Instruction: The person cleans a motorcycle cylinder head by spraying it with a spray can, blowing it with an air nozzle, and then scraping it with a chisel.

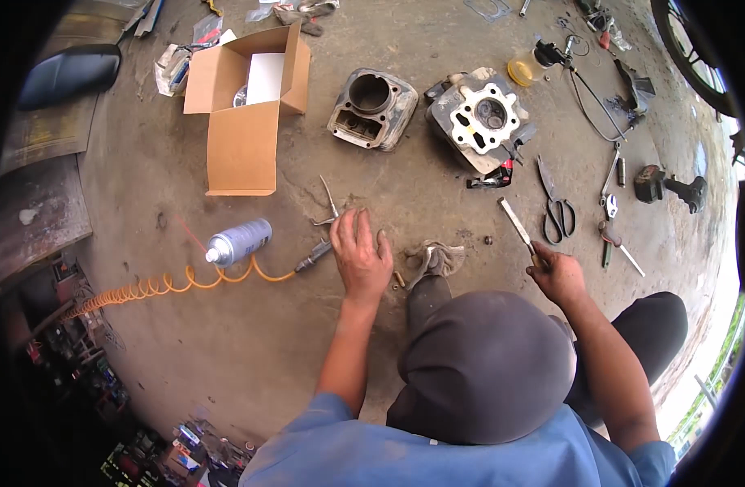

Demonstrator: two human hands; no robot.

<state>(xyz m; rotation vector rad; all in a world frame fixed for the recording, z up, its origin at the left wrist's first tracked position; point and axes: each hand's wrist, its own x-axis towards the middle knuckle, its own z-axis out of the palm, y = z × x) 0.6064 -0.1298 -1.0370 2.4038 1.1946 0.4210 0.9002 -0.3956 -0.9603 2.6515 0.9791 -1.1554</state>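
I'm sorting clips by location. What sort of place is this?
Probably a motorcycle repair workshop: an engine cylinder and a cylinder head lie on the floor, with a cordless power tool off to the right.

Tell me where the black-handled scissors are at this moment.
In the head view, the scissors lie on the floor right of centre, just right of the flat tool in the right hand.

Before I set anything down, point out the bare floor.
Bare floor lies below the hose, left of the left forearm; a smaller patch, right of the left hand, runs from the cylinder to the rag. It is crowded on the right, around the scissors, screwdriver and drill.
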